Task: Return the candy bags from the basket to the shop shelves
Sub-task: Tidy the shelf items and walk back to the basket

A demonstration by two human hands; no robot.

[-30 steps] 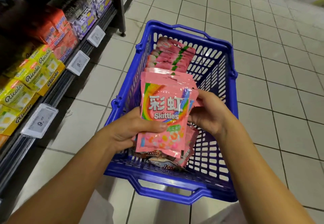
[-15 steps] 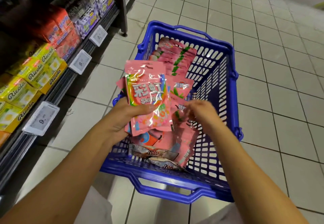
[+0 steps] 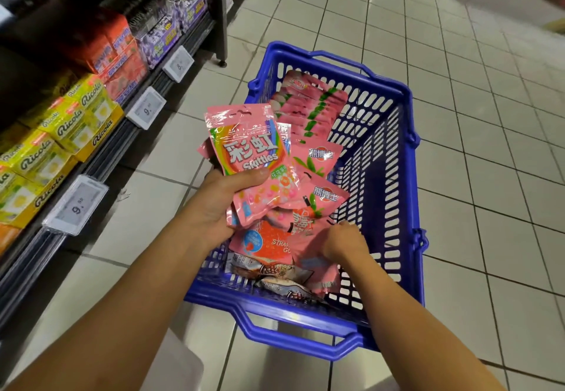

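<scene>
Left hand (image 3: 218, 207) gripping a stack of pink Skittles bags (image 3: 250, 158) above the blue basket (image 3: 394, 152), thumb across the front, right hand (image 3: 342, 240) just right and lower, fingers curled into pink bags (image 3: 308, 231) inside, grip unclear, shelves (image 3: 101, 158) left

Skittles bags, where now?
Head view, centre: Skittles bags gripped in the left hand, over the blue basket's left edge.

Pale tiled floor (image 3: 458, 146) with dark grout lines. Yellow Ricola boxes (image 3: 61, 133) at left, orange-red boxes (image 3: 113, 51) beyond them, then purple boxes (image 3: 165, 32). White price tags (image 3: 76, 205) hang along the front edge (nearest reads 9-something; the rest blurred).
</scene>
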